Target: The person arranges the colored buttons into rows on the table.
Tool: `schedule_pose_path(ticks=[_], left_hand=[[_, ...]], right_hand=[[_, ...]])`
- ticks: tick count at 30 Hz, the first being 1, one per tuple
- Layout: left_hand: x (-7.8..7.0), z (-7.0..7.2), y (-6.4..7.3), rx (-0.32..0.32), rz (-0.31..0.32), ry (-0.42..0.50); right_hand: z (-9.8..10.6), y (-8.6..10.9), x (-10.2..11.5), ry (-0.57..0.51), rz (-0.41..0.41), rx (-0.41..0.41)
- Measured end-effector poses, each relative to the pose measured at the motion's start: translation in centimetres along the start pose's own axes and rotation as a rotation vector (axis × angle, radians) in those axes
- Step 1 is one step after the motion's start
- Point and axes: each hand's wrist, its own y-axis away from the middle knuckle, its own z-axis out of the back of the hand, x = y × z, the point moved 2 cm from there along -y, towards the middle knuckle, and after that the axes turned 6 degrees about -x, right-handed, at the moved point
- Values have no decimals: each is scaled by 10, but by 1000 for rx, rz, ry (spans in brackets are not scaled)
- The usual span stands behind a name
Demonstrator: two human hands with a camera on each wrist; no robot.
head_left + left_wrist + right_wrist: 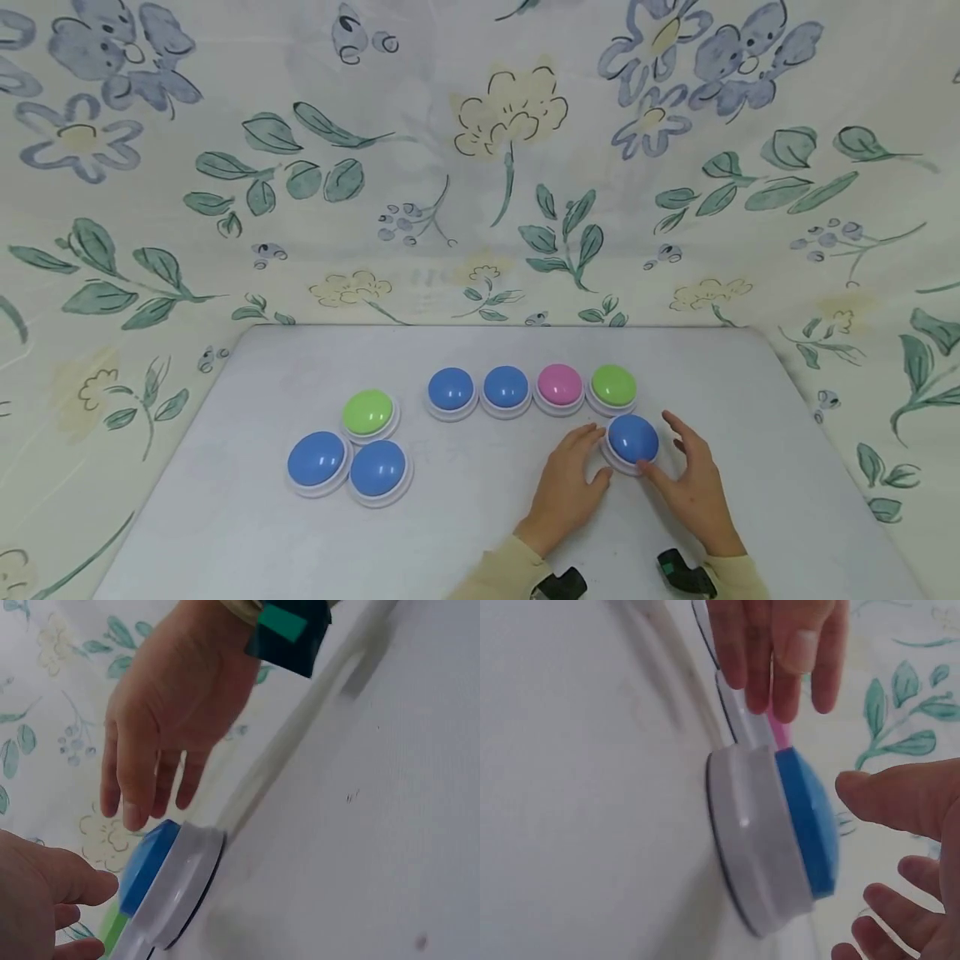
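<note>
A blue domed push button (pixel 633 439) on a round white base stands on the white table, between my two hands. My left hand (pixel 567 490) is at its left side, fingers extended and thumb apart from them. On the right, my right hand (pixel 696 493) is spread, its thumb by the dome's near edge. In the right wrist view a small gap shows between that thumb and the blue dome (pixel 808 825). A green button (pixel 613 386) sits just behind the blue one, at the end of a row with a pink button (pixel 559 385) and two blue ones.
Leftward on the table (pixel 247 400) is a cluster: a green button (pixel 367 412) behind two blue buttons, one of them the leftmost blue button (pixel 317 459). Flowered cloth (pixel 480 167) rises behind the table and along its sides.
</note>
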Motion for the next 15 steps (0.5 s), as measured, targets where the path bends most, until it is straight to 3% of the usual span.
schedule_pose_path(ticks=[8, 15], left_hand=[[9, 24, 2, 6, 35, -29], [21, 55, 5, -26, 48, -54]], right_hand=[[-7, -6, 25, -8, 123, -50], [-24, -12, 47, -125, 150, -1]])
